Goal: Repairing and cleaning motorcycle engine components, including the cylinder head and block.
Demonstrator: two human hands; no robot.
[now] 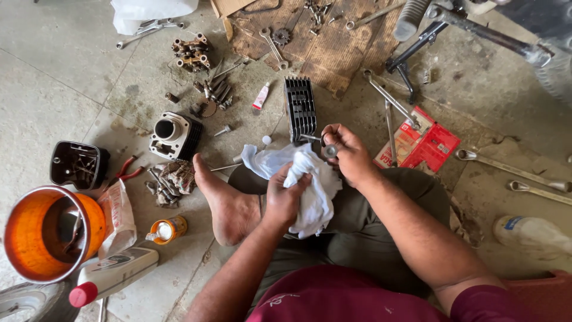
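I sit on a concrete floor with one bare foot (223,200) folded in front of me. My left hand (285,200) grips a crumpled white rag (307,182) that lies over my knee. My right hand (348,152) holds a small round metal part (329,150) by its thin stem, right at the rag's upper edge. Just beyond my hands a black finned cylinder head (300,107) lies on the floor.
A finned engine cylinder (174,135), loose bolts (215,92), a small tube (260,95), spanners (390,98), red packets (426,143) and a wooden board (333,42) lie around. At left: an orange bucket (33,232), a black tub (77,164), pliers (126,171), a white oil bottle (116,271).
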